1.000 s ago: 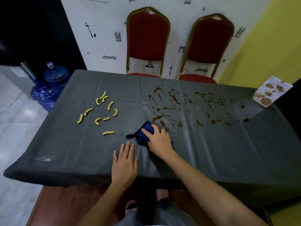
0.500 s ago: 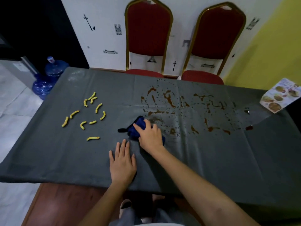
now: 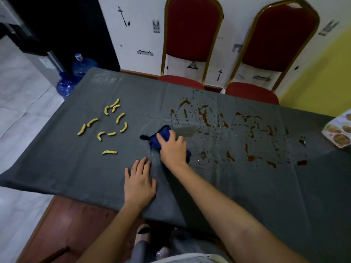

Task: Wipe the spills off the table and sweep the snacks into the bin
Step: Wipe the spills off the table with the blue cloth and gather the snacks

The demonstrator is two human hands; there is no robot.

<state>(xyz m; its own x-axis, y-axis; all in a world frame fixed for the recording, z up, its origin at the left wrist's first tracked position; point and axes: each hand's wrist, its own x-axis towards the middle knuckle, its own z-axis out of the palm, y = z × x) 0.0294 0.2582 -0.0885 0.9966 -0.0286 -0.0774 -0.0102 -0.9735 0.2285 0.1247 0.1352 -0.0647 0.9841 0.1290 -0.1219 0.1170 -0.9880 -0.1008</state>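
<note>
A dark grey cloth covers the table (image 3: 237, 186). My right hand (image 3: 173, 149) presses down on a crumpled blue rag (image 3: 162, 136) near the table's middle, at the left end of the brown spills (image 3: 237, 130). These spills spread as streaks and drops to the right. A wet smear (image 3: 187, 130) lies just right of the rag. My left hand (image 3: 139, 182) rests flat on the cloth, fingers apart, near the front edge. Several yellow curved snacks (image 3: 108, 123) lie scattered on the left part of the table.
Two red chairs with gold frames (image 3: 191, 40) (image 3: 275, 46) stand behind the table against a white wall. Blue water bottles (image 3: 76, 74) sit on the floor at the far left. A printed leaflet (image 3: 340, 130) lies at the right edge. No bin is in view.
My right hand has pushed the rag a little away from me into the spills, leaving a wiped wet patch. The left hand stays flat. The camera has moved closer.
</note>
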